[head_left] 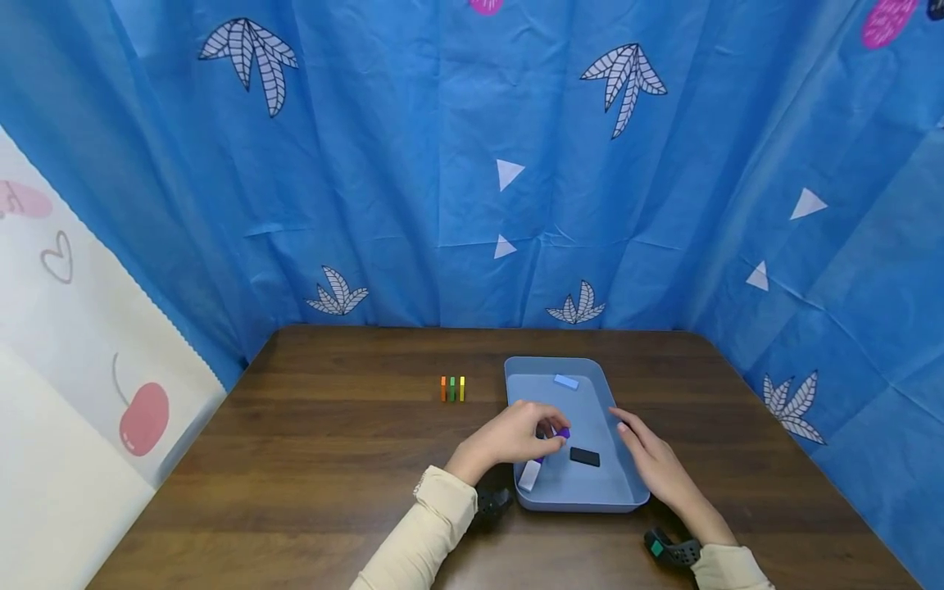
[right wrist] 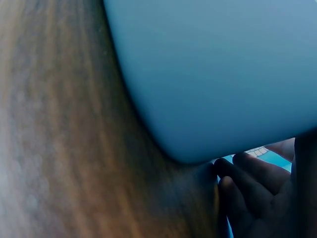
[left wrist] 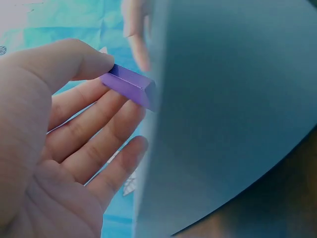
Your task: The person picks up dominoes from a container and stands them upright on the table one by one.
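Note:
My left hand (head_left: 522,432) pinches a small purple block (left wrist: 130,87) between thumb and fingertips, above the left side of a blue-grey tray (head_left: 583,507). In the left wrist view the other fingers spread loosely below the block. Inside the tray lie a white block (head_left: 529,475) by the near left corner, a black block (head_left: 585,456) near the middle and a light blue block (head_left: 566,382) at the far end. Some purple shows beneath the left hand, mostly hidden. My right hand (head_left: 655,463) lies along the tray's right wall with relaxed fingers; contact with the rim is unclear.
Orange (head_left: 443,389), green (head_left: 453,389) and yellow (head_left: 462,388) blocks stand in a row on the wooden table (head_left: 332,442), left of the tray. A blue patterned curtain (head_left: 442,164) hangs behind the table and along its right side.

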The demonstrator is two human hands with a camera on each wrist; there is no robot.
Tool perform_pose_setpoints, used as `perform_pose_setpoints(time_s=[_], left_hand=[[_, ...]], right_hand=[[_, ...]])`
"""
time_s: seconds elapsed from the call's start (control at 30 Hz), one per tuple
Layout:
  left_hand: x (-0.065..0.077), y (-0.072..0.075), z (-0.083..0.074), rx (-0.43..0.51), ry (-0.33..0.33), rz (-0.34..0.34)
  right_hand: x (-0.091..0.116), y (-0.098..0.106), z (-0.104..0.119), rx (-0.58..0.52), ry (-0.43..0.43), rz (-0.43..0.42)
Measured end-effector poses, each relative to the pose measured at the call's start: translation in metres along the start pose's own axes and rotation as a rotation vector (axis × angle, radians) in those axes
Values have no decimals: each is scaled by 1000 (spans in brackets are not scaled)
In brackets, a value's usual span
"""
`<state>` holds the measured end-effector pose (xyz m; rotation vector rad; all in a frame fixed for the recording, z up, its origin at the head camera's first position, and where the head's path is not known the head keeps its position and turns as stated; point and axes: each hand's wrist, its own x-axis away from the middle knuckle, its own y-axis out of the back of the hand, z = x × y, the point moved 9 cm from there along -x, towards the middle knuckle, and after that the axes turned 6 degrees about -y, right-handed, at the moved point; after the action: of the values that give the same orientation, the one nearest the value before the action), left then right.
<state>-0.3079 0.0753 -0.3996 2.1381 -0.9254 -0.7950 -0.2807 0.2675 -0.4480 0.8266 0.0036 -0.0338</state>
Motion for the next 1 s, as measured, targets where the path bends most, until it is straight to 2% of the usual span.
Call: perform_pose_setpoints(time_s=[0.17,0.5,1.0], left_hand=[[1,12,-1,-14,6,-19],[7,26,-1,45,5,-54],[8,32,-7,72,-19,-52]], right_hand=[[2,1,-1,7,18,-6],[1,-1,-1,6,6,7],[1,-1,-1,6,4,13]])
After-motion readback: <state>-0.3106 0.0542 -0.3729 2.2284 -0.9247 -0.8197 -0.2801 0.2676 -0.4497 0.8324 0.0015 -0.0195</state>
